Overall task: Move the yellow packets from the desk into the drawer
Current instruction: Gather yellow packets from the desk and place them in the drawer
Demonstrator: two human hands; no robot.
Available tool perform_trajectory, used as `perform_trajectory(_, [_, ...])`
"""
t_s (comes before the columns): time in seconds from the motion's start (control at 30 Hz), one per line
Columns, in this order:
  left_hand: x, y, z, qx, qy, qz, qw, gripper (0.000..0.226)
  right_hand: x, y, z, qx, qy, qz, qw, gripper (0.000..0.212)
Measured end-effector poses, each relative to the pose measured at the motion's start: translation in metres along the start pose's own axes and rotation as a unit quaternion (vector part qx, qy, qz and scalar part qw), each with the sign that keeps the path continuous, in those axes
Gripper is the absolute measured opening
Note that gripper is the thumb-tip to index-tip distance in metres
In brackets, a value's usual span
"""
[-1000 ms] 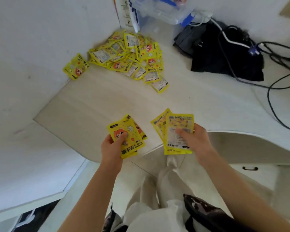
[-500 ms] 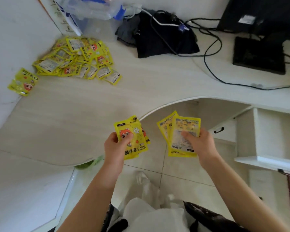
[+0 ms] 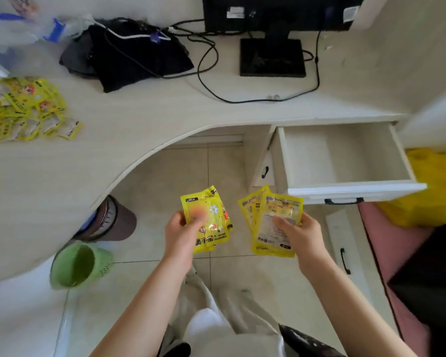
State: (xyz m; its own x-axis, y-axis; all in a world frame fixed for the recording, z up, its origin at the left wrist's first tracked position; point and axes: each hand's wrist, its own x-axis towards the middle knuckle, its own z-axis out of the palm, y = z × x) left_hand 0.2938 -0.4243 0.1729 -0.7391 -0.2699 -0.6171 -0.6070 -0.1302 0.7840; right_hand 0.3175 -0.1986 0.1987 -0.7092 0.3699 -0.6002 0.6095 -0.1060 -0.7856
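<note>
Below the drawer (image 3: 345, 155), which stands pulled out and looks bare inside, both hands carry yellow packets. Left hand (image 3: 182, 234) pinches a small fan of packets (image 3: 209, 222); right hand (image 3: 300, 237) grips another fan (image 3: 273, 222). Each fan stands about upright, long axis pointing toward the drawer. Far left of the drawer, a large pile of packets (image 3: 23, 109) waits on the counter (image 3: 139, 119), so I judge most work remains.

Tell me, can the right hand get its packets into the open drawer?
Probably yes. The right hand holds packets just below the open drawer, and nothing lies between them.
</note>
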Motion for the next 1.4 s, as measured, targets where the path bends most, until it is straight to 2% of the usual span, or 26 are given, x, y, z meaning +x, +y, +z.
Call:
perform_trajectory(0.4, [-0.005, -0.005, 0.136, 0.03, -0.064, -0.04, 0.997, 0.02, 0.045, 0.004, -0.12, 0.052, 0.09, 0.014, 0.994, 0.014])
perform_trajectory(0.63, [0.034, 0.009, 0.206, 0.055, -0.085, -0.044, 0.994, 0.032, 0.107, -0.023, -0.141, 0.048, 0.131, 0.02, 0.99, 0.02])
perform_trajectory(0.97, [0.081, 0.028, 0.288, 0.077, -0.084, -0.046, 0.992, 0.06, 0.201, -0.063, -0.154, 0.009, 0.129, 0.046, 0.99, 0.027])
perform_trajectory(1.07, [0.092, 0.027, 0.308, 0.107, -0.076, -0.045, 0.99, 0.054, 0.229, -0.069, -0.161, -0.01, 0.119, 0.06, 0.991, 0.03])
perform_trajectory(1.23, [0.111, 0.02, 0.345, 0.138, -0.068, -0.06, 0.986, 0.029, 0.276, -0.08, -0.175, -0.059, 0.078, 0.063, 0.993, 0.027])
perform_trajectory(1.4, [0.128, 0.007, 0.385, 0.161, -0.039, -0.069, 0.984, 0.027, 0.325, -0.082, -0.185, -0.108, 0.028, 0.069, 0.991, 0.016])
